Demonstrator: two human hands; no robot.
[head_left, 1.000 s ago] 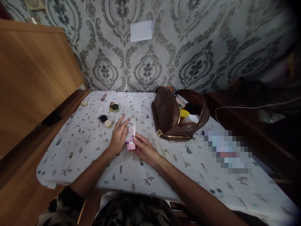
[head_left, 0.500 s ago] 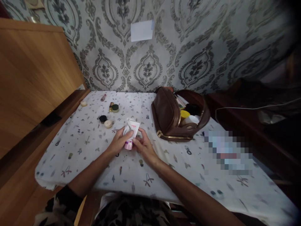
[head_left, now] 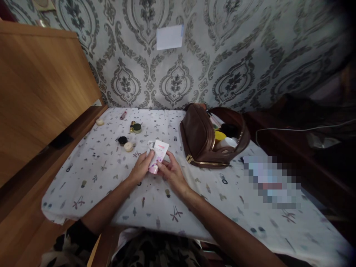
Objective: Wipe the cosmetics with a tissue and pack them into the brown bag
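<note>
A white and pink squeeze tube (head_left: 159, 152) with red lettering is held upright between my two hands above the table, its pink end down. My left hand (head_left: 141, 167) is closed on its left side, thumb across the front. A whitish looped piece (head_left: 150, 144) shows beside the tube at my left fingertips; I cannot make out its kind. My right hand (head_left: 171, 171) grips the right side, with the thumb near the lower part and fingers behind. A black round lid or jar (head_left: 122, 140) and a cream-coloured round one (head_left: 128, 147) lie left of my hands.
An open brown bag (head_left: 196, 128) with several containers stands right of my hands. Farther back lie a green round container (head_left: 137, 128), a gold-coloured item (head_left: 132, 129), a small pinkish tube (head_left: 123, 115) and a pale round piece (head_left: 99, 122). A blurred-out item (head_left: 269, 181) lies right.
The tube has turned in my hands so more of its printed front shows. My left thumb has shifted up and left, and the whitish looped piece now covers less of the tube.
</note>
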